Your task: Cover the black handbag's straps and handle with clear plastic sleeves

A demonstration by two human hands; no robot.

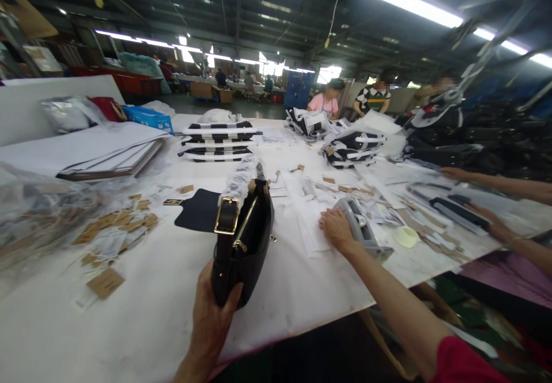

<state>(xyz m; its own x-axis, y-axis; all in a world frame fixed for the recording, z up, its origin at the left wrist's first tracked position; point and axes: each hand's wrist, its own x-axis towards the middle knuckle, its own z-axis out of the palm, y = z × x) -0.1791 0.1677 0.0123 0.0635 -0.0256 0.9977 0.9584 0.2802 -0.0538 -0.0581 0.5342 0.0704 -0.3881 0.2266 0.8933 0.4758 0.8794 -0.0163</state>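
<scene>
A black handbag (254, 251) stands on the white table with its zipped top gaping and its flap (198, 217) laid out to the left. My left hand (211, 302) is closed on the bag's near end, thumb on the outside. White wrapping covers part of the strap (237, 184), above a gold buckle. My right hand (336, 229) reaches to a grey tape dispenser (357, 222), its fingers curled at the dispenser's left side. The fingertips are partly hidden, and I cannot see any tape between them.
Brown tags (106, 282) and clear plastic (38, 210) lie at left, near stacked white sheets (86, 147). Wrapped bags (218, 141) are piled behind the handbag, with more (353, 147) at back right. Another person's hands (483, 213) handle a dark strap at right, near paper scraps.
</scene>
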